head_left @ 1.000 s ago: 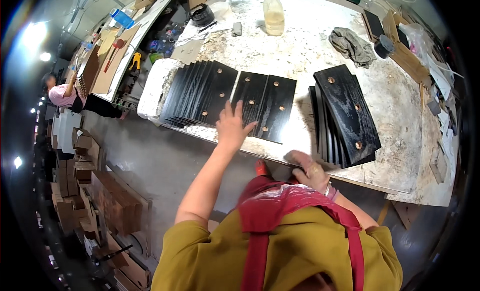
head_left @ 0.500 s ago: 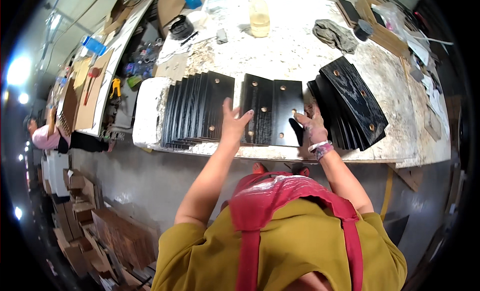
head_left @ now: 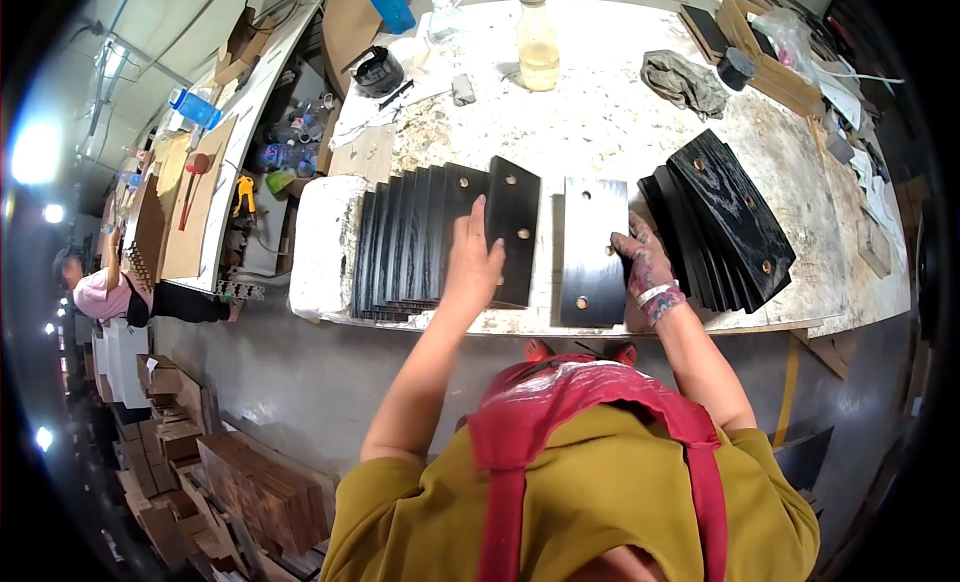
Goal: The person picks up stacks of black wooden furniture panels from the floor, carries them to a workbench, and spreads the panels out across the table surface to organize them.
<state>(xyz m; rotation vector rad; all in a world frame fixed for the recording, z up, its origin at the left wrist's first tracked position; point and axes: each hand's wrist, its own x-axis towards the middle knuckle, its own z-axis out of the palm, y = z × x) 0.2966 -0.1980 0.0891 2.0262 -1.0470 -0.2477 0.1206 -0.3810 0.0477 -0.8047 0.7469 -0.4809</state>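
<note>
On the stone-topped bench (head_left: 600, 122), my left hand (head_left: 472, 264) lies flat on a black rectangular wooden panel with holes (head_left: 512, 232), the top one of a fanned row of black panels (head_left: 405, 244) at the left. A single black panel (head_left: 592, 250) lies flat in the middle, and my right hand (head_left: 640, 262) presses on its right edge, fingers spread. Right of that hand leans a tilted stack of black panels (head_left: 725, 217).
A bottle of yellowish liquid (head_left: 538, 50), a grey rag (head_left: 682, 80), a black round tin (head_left: 378, 72) and a blue cup (head_left: 386, 2) stand at the bench's far side. Another person (head_left: 105, 287) works at far left. Wooden blocks (head_left: 255, 492) are stacked on the floor.
My left hand has slid one black panel left onto the fanned row, parting it from the middle panel. My right hand has moved from the bench's front edge to the middle panel's right side.
</note>
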